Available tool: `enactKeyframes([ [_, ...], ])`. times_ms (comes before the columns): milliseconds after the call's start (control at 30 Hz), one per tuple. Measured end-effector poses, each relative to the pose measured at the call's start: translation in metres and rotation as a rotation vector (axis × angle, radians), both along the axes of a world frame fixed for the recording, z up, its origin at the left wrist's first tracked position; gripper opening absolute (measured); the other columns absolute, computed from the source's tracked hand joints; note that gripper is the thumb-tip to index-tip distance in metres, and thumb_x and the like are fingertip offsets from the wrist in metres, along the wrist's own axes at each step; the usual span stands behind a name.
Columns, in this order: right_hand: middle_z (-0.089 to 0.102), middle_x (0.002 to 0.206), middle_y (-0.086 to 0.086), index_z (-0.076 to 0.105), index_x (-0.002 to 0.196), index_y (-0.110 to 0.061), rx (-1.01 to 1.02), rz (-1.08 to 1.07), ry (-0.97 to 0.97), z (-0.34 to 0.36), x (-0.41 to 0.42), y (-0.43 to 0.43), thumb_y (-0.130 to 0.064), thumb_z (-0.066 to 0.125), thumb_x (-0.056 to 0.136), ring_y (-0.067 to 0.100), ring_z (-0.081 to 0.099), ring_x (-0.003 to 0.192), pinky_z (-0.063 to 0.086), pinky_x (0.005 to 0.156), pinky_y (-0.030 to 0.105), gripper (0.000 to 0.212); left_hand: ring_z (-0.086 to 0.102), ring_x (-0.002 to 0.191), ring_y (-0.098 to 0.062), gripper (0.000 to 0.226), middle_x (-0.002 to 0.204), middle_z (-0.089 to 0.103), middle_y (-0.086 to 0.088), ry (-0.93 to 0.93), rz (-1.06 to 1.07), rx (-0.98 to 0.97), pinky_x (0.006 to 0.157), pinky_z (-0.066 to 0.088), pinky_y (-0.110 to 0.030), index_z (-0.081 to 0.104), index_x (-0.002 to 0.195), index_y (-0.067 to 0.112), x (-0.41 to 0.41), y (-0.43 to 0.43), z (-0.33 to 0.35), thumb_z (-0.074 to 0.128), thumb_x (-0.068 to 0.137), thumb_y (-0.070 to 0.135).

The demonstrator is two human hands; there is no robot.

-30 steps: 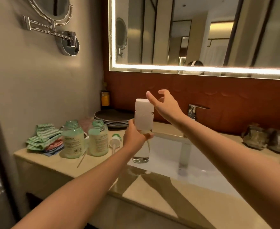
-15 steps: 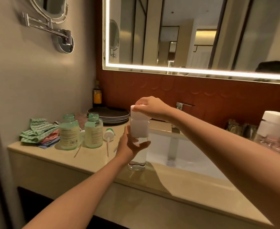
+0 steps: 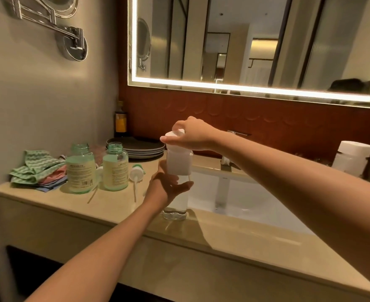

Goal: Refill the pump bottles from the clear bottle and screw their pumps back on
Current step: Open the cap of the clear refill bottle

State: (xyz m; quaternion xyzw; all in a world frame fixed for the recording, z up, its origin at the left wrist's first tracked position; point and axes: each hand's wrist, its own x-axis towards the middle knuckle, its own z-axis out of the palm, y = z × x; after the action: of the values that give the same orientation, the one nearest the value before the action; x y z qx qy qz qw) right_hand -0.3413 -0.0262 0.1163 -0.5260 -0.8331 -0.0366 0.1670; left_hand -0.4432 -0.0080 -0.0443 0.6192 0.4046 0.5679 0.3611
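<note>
We work at a beige vanity counter (image 3: pixel 48 205) under a lit mirror (image 3: pixel 256 44). Left to right: folded cloths (image 3: pixel 38 168), two uncapped green pump bottles (image 3: pixel 80 171) (image 3: pixel 115 168), nearly full, and a loose pump (image 3: pixel 137 171). Our left hand (image 3: pixel 168 184) wraps the clear bottle (image 3: pixel 176 205), upright at the sink (image 3: pixel 245 199) edge; our right hand (image 3: pixel 192 134) grips its white cap (image 3: pixel 175 134).

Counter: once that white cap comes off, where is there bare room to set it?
Bare counter runs along the front edge, before the sink. The left end is crowded: two open pump bottles, loose pumps, cloths, plates.
</note>
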Motion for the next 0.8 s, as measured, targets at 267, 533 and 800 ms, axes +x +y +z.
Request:
enactKeyframes([
  [267, 0.03, 0.15, 0.002, 0.028, 0.144, -0.022, -0.323, 0.087, 0.192, 0.01, 0.003, -0.004, -0.045, 0.05, 0.091, 0.022, 0.032, 0.134, 0.033, 0.103, 0.037, 0.061, 0.054, 0.094, -0.013, 0.081, 0.106, 0.053, 0.003, 0.061, 0.037, 0.025, 0.073, 0.046, -0.022, 0.031, 0.132, 0.021, 0.002, -0.002, 0.005, 0.08, 0.068, 0.026],
  [533, 0.052, 0.072, 0.003, 0.054, 0.072, -0.01, -0.054, -0.098, -0.056, 0.005, -0.006, -0.003, -0.064, 0.033, 0.089, 0.015, 0.051, 0.068, 0.038, 0.055, 0.021, 0.06, 0.057, 0.09, -0.015, 0.086, 0.094, 0.054, 0.007, 0.238, 0.144, 0.12, 0.075, 0.049, -0.028, 0.029, 0.132, 0.019, -0.002, -0.002, 0.003, 0.078, 0.066, 0.044],
  [800, 0.034, 0.147, 0.003, 0.033, 0.141, -0.022, -0.296, 0.001, 0.128, 0.02, -0.004, -0.014, -0.041, 0.054, 0.09, 0.024, 0.035, 0.131, 0.037, 0.098, 0.037, 0.058, 0.056, 0.091, -0.019, 0.08, 0.095, 0.053, 0.003, 0.13, 0.057, 0.069, 0.074, 0.047, -0.025, 0.029, 0.128, 0.021, -0.001, -0.005, 0.006, 0.08, 0.068, 0.033],
])
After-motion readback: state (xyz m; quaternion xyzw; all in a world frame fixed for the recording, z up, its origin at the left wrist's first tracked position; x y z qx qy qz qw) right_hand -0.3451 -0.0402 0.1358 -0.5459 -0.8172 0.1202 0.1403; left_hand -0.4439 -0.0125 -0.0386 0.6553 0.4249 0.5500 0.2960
